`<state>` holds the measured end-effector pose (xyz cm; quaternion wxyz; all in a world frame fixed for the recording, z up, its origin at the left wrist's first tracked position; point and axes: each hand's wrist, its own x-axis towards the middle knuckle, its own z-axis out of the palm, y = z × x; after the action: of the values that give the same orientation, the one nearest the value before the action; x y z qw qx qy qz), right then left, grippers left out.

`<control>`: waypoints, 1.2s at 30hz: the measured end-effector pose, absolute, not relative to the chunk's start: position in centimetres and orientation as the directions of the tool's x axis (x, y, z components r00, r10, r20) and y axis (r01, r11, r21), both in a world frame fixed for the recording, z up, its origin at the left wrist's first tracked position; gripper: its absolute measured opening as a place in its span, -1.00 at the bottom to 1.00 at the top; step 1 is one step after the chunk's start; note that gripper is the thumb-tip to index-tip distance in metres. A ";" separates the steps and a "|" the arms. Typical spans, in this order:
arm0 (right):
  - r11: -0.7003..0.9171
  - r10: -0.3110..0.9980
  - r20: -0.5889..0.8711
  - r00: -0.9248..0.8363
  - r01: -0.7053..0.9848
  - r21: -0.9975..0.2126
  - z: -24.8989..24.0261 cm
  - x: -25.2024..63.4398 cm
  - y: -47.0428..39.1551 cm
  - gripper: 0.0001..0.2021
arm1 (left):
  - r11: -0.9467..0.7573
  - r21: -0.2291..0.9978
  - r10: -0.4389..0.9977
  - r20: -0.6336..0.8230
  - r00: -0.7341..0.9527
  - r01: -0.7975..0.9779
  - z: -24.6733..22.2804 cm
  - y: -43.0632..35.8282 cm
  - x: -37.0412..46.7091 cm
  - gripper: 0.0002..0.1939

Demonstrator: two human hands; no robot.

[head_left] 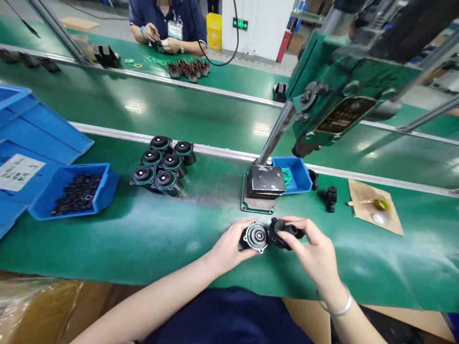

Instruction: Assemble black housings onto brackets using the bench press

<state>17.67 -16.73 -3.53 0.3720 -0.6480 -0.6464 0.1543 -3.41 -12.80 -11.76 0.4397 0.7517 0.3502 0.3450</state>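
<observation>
My left hand (229, 243) is closed around a round pump housing (257, 236), whose face shows concentric rings, a green seal and small lugs. Just to its right, my right hand (315, 248) grips a black plastic pump cover (278, 232) with a short spout. The two parts are side by side, close together, over the green mat (201, 258). Beyond them stands a press base with a dark metal block (267, 179). Behind that block, a small blue bin (299, 175) holds green rings (287, 177).
Several similar housings (167, 179) stand grouped left of centre. A blue bin (103, 196) of small black parts sits farther left. The green press head (344, 95) overhangs the right side. A black fitting (329, 198) and cardboard (390, 222) with a brush lie right. Another person (168, 28) works opposite.
</observation>
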 end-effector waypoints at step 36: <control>0.344 0.877 0.456 -0.150 0.858 -0.382 -4.7 12.5 -16.9 -0.81 | -0.511 0.847 0.748 0.351 0.564 0.149 -11.8 -12.7 -3.6 -0.25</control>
<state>12.47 -16.93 -4.74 0.3125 -0.5723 -0.7580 0.0158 -3.61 -12.71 -11.81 0.4042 0.7864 0.2851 0.3699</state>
